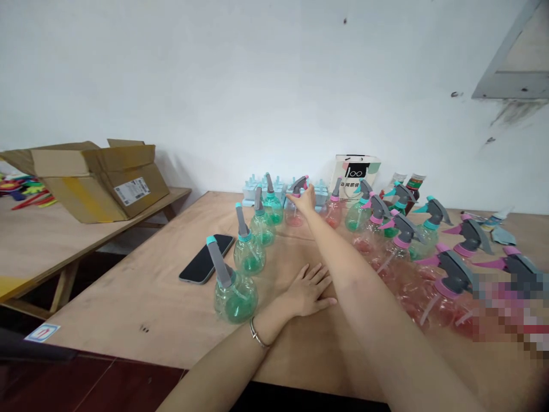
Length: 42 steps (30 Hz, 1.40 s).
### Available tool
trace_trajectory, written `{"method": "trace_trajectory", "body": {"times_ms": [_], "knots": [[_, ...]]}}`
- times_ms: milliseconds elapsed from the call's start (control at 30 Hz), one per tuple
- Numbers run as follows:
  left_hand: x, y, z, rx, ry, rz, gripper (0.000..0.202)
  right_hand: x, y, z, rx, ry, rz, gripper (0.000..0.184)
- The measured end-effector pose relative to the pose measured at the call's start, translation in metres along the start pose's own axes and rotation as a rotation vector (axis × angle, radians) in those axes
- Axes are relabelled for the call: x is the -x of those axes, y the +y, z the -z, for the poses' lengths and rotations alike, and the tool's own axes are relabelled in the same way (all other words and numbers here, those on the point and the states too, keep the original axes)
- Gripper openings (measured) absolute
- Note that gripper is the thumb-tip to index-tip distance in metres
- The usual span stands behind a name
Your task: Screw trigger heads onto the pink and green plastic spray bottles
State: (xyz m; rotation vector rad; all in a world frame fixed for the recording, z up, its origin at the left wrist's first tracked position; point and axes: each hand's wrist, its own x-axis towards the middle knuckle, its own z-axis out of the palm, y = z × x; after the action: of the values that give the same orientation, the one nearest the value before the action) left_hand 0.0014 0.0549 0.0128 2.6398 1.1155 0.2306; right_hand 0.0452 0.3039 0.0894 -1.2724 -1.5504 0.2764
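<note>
My right hand (305, 201) reaches to the far side of the table, its fingers closed around the neck area of a pink spray bottle (295, 217) with a grey and pink trigger head. The bottle appears to stand upright on the wood. Flat on the tabletop, nearer me, lies my left hand (311, 290), fingers spread and holding nothing. To its left, several green spray bottles (250, 257) form a line running away from me. Beyond my right hand, another pink spray bottle (333, 212) stands close by.
Mixed pink and green spray bottles (429, 229) crowd the right side. A phone (206, 260) lies at left. Pale blue molds (253, 191) and a white printed box (354, 177) stand by the wall. A cardboard box (103, 183) sits on the neighbouring table.
</note>
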Motion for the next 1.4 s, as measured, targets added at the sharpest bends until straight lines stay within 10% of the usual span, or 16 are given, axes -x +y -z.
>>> {"method": "trace_trajectory", "body": {"times_ms": [333,467,667,1000,1400], "knots": [[-0.001,0.000,-0.002,-0.012,-0.011,0.012,0.073,0.051,-0.011,0.042,-0.257,0.132,0.108,0.065],[-0.002,0.000,-0.003,-0.006,0.005,0.010,0.071,0.061,-0.030,0.079,-0.665,0.180,-0.116,0.043],[0.000,0.006,0.003,-0.027,-0.013,0.042,0.068,0.095,-0.037,0.140,-1.250,-0.291,-0.375,0.023],[-0.003,-0.001,-0.003,-0.067,-0.096,0.030,0.060,0.160,-0.009,0.175,-1.300,-0.893,-0.479,0.046],[0.001,0.002,-0.005,-0.093,-0.010,0.041,0.063,0.186,-0.012,0.185,-1.340,-1.015,-0.452,0.052]]}}
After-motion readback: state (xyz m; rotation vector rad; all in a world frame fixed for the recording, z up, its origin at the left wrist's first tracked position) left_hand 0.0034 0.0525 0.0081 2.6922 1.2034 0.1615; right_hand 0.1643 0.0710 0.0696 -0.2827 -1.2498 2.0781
